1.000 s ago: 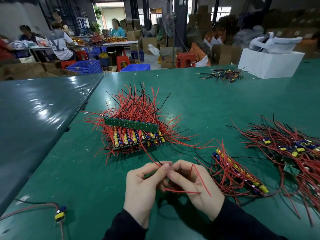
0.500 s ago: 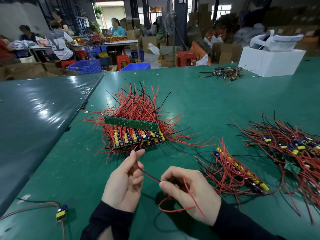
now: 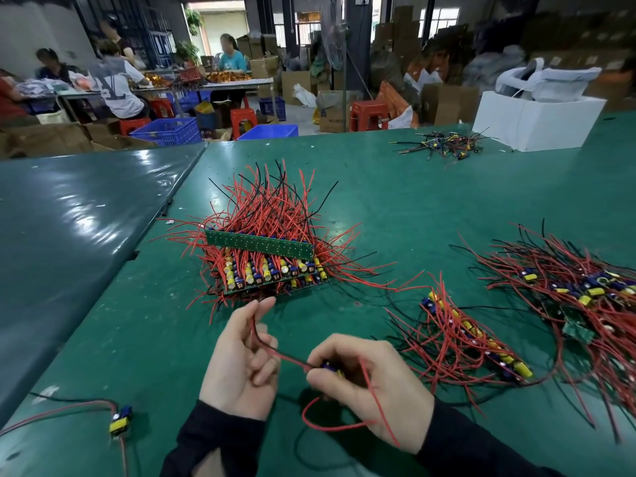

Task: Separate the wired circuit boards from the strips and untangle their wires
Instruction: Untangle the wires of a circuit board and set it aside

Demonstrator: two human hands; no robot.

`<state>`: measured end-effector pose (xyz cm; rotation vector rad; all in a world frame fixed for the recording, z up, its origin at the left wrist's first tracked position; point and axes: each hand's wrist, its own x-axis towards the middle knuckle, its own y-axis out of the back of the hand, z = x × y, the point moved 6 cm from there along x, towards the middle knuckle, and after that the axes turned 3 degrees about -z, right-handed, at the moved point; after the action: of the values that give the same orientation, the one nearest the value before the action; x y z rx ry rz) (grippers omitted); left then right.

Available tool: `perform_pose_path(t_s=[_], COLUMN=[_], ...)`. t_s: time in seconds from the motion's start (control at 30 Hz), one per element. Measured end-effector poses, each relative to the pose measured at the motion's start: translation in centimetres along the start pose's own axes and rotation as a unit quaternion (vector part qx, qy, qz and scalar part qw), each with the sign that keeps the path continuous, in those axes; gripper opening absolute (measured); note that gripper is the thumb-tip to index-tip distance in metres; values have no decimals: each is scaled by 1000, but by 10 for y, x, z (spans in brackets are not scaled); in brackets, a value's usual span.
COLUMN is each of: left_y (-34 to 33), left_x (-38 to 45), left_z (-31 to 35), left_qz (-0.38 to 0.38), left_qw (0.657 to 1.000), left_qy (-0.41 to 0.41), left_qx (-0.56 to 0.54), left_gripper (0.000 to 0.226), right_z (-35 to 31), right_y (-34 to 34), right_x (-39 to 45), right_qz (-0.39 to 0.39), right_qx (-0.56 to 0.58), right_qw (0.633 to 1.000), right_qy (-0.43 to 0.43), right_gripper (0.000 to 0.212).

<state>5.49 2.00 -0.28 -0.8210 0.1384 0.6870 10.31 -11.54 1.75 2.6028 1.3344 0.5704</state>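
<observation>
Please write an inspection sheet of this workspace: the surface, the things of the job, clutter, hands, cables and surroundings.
Surface: green table, shiny sheet at left.
Job's things: stack of board strips with red wires ahead; one strip to the right; loose pile far right; single board near left.
Clutter: small wire heap; white box.
Hands: left hand pinches a red wire; right hand grips a small board.
Cables: wire stretched between hands, another looped below.
Surroundings: people at far tables, blue crates, cartons.

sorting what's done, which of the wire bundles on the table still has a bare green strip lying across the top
The big stack just beyond the hands, in the middle of the table. A long green strip lies across it; the piles to the right and far back show none.
</observation>
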Motion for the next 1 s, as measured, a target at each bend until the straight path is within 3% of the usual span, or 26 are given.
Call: perform_pose_path(t_s=[0.13,0.3,0.4,0.47,0.5,0.57,0.67,0.77,0.87,0.93,1.0], left_y=[-1,-15,-27,-36,-37,-30,-27,-34,-35,-34,-36], left_x=[1,-4,-16,-29,-32,-20,-8,-13,-12,-13,-15], left_z=[11,1,-5,-5,-2,-3,-3,-7,-11,-12,-11], left_qz=[-29,-166,-318,-442,-458,-384,-265,-273,-279,-304,-334], left_qw=[999,985,936,877,867,891,905,898,916,921,900], left_qy=[-37,34,81,124,132,122,-13,-95,-71,-34,-43], left_qx=[-17,46,131,143,148,209,331,331,278,242,276], left_gripper=[18,25,28,60,76,86,49,35,23,43,58], right_z=[14,26,21,18,17,16,16,14,15,15,15], right_y=[23,46,50,47,44,39,28,16,17,19,18], right_x=[5,10,11,11,11,11,11,8,6,7,7], right_qz=[110,196,165,116,89,46,-2,-54,-60,-54,-60], right_qx=[193,396,426,406,390,358,317,285,299,324,339], right_qw=[972,884,878,894,903,918,932,938,929,918,911], right_qy=[-83,-150,-143,-149,-154,-162,-175,-189,-211,-220,-225], right_gripper=[26,44,40,43,45,40,31,19,14,11,8])
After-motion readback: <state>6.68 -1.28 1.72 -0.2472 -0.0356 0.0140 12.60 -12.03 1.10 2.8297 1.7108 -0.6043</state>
